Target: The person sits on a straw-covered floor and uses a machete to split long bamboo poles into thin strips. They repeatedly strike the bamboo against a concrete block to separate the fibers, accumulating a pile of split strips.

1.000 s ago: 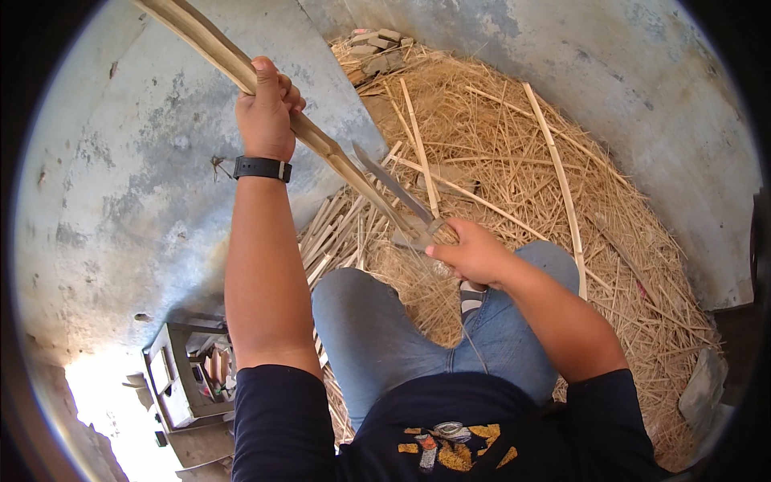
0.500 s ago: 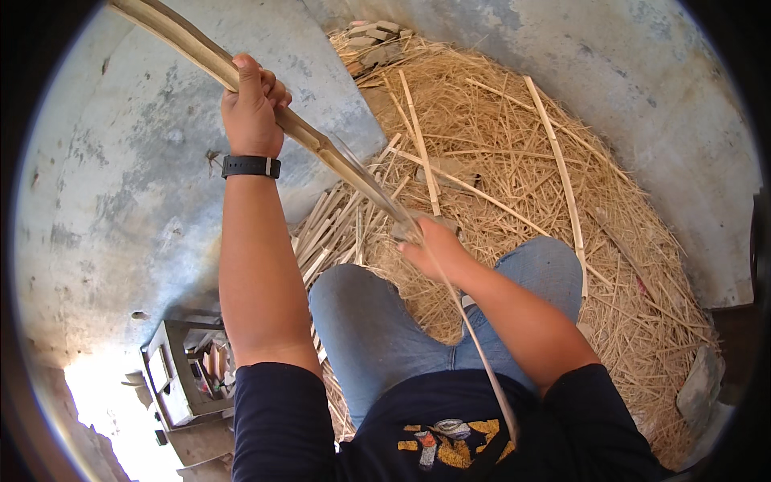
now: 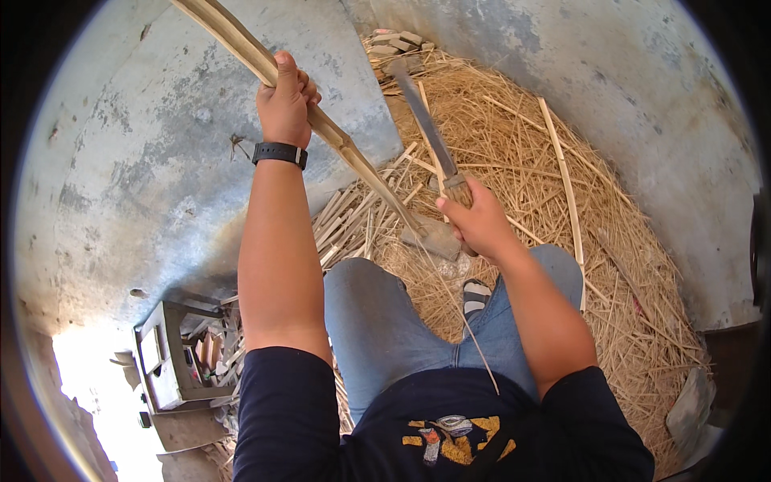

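Observation:
My left hand [image 3: 285,100], wearing a black wristband, is wrapped round a long split bamboo length [image 3: 345,149]. This slants from the top left down to a greyish block [image 3: 442,239] between my knees. A thin bamboo sliver [image 3: 454,301] trails from its lower end across my lap toward my shirt. In my right hand [image 3: 484,218] is a knife [image 3: 432,128] with a long dark blade and a wooden handle. The blade points up and away, to the right of the bamboo and apart from it. Its tip is blurred.
Straw-like bamboo shavings [image 3: 514,136] cover the floor, with a long pale strip [image 3: 562,169] at the right. Cut sticks [image 3: 345,221] lie left of the block. Broken bricks [image 3: 393,42] sit by the far wall. A cabinet [image 3: 170,353] stands at the lower left.
The knife, earlier low by the bamboo's lower end, has swung up and away to the right. My left hand and the bamboo have shifted right in view.

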`<state>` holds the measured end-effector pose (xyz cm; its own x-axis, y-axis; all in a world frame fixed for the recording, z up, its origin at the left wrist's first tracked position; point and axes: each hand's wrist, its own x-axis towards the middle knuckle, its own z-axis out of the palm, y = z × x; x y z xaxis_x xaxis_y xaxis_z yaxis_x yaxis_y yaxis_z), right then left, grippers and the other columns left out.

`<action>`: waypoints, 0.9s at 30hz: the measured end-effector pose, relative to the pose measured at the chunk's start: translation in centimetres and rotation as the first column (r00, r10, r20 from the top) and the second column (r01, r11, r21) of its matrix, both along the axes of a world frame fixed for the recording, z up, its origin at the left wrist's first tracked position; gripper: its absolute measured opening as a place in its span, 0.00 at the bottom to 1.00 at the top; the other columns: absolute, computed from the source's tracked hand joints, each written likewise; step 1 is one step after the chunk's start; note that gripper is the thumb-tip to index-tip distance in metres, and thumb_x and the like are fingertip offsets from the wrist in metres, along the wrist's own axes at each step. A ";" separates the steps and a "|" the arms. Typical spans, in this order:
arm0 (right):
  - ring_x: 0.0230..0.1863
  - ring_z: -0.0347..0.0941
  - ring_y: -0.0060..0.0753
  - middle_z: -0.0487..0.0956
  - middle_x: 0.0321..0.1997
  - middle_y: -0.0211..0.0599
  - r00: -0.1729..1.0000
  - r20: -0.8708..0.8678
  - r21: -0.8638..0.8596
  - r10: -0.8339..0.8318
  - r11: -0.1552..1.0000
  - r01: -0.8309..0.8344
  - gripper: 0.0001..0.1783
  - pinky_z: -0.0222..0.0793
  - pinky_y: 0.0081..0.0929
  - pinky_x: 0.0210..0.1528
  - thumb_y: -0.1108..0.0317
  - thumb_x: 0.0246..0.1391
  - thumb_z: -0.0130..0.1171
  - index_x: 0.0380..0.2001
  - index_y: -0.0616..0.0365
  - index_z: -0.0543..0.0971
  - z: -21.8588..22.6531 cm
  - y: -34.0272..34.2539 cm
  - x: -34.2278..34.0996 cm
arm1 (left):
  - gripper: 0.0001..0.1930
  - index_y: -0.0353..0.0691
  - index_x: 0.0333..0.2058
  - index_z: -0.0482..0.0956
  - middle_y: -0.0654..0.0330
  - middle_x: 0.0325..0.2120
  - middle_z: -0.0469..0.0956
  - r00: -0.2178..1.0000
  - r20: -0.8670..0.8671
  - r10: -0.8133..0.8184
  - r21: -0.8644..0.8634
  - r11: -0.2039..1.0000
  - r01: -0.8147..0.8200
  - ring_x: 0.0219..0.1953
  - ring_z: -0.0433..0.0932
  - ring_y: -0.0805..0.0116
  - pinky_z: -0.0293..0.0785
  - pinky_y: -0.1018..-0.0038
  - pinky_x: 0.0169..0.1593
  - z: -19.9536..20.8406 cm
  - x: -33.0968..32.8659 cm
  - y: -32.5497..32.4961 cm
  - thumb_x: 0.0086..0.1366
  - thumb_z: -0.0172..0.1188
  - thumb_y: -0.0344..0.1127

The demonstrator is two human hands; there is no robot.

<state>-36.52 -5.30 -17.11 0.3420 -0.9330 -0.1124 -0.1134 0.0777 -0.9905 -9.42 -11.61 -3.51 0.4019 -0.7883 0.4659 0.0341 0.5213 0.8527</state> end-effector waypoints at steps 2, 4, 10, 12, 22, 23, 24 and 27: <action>0.20 0.70 0.22 0.74 0.25 0.29 0.989 -0.133 -0.183 0.059 0.980 -0.083 0.20 0.66 0.25 0.24 0.64 0.55 0.63 0.48 0.60 0.73 0.9 1.2 -1.4 | 0.25 0.46 0.27 0.63 0.69 0.18 0.60 1.000 -0.018 0.015 -0.002 1.000 -0.015 0.19 0.61 0.77 0.63 0.76 0.25 -0.2 0.4 0.3 0.63 0.60 0.60; 0.22 0.71 0.28 0.76 0.26 0.32 0.969 -0.244 -0.368 0.025 0.922 -0.116 0.19 0.68 0.29 0.27 0.64 0.53 0.64 0.45 0.60 0.74 -0.7 2.5 -4.2 | 0.25 0.45 0.26 0.63 0.69 0.17 0.61 0.999 -0.030 0.024 -0.007 1.000 -0.024 0.18 0.61 0.77 0.63 0.76 0.25 0.0 0.6 0.4 0.62 0.62 0.60; 0.34 0.77 0.53 0.79 0.30 0.51 0.754 -0.657 -0.319 -0.024 0.914 -0.249 0.19 0.71 0.44 0.37 0.64 0.48 0.64 0.43 0.58 0.75 1.9 6.3 -9.8 | 0.23 0.46 0.27 0.63 0.69 0.17 0.61 0.999 -0.036 0.041 -0.013 0.999 -0.041 0.19 0.61 0.77 0.62 0.76 0.25 -0.4 1.6 0.8 0.64 0.61 0.57; 0.37 0.77 0.57 0.79 0.31 0.54 0.620 -0.784 -0.270 -0.015 0.909 -0.319 0.18 0.70 0.48 0.38 0.64 0.48 0.63 0.43 0.58 0.75 2.4 6.3 -10.5 | 0.23 0.46 0.27 0.63 0.69 0.17 0.60 0.999 -0.028 0.025 -0.018 1.000 -0.025 0.19 0.61 0.77 0.62 0.76 0.25 -0.2 1.2 0.7 0.64 0.61 0.57; 0.39 0.78 0.54 0.80 0.35 0.55 0.864 -0.463 -0.191 0.196 0.930 -0.313 0.25 0.72 0.43 0.42 0.61 0.49 0.64 0.49 0.62 0.75 -1.3 4.0 -8.2 | 0.25 0.46 0.27 0.63 0.70 0.18 0.60 1.000 0.010 0.005 -0.015 1.000 -0.005 0.19 0.61 0.76 0.63 0.75 0.27 -0.2 0.2 0.2 0.63 0.61 0.59; 0.40 0.79 0.53 0.80 0.35 0.55 0.891 -0.416 -0.169 0.182 0.947 -0.272 0.27 0.72 0.41 0.43 0.60 0.50 0.65 0.50 0.64 0.74 -1.2 3.7 -7.7 | 0.25 0.46 0.27 0.63 0.70 0.17 0.60 1.000 0.010 0.012 -0.018 1.000 -0.011 0.19 0.61 0.76 0.63 0.75 0.26 -0.3 0.5 0.4 0.63 0.61 0.60; 0.40 0.79 0.52 0.80 0.36 0.54 0.911 -0.384 -0.227 0.148 0.941 -0.249 0.27 0.72 0.41 0.43 0.59 0.50 0.65 0.50 0.65 0.74 -1.7 3.1 -7.1 | 0.25 0.46 0.27 0.62 0.70 0.17 0.60 1.000 0.009 0.015 -0.023 1.000 -0.015 0.19 0.61 0.76 0.63 0.75 0.26 -0.2 0.6 0.4 0.63 0.61 0.60; 0.41 0.78 0.50 0.80 0.37 0.54 0.933 -0.348 -0.292 0.093 0.935 -0.203 0.27 0.72 0.40 0.43 0.59 0.50 0.65 0.49 0.67 0.74 -2.8 1.2 -5.1 | 0.24 0.46 0.27 0.63 0.69 0.18 0.60 1.000 -0.007 0.021 -0.022 1.000 -0.021 0.20 0.61 0.76 0.63 0.75 0.26 -0.3 0.7 0.4 0.63 0.61 0.59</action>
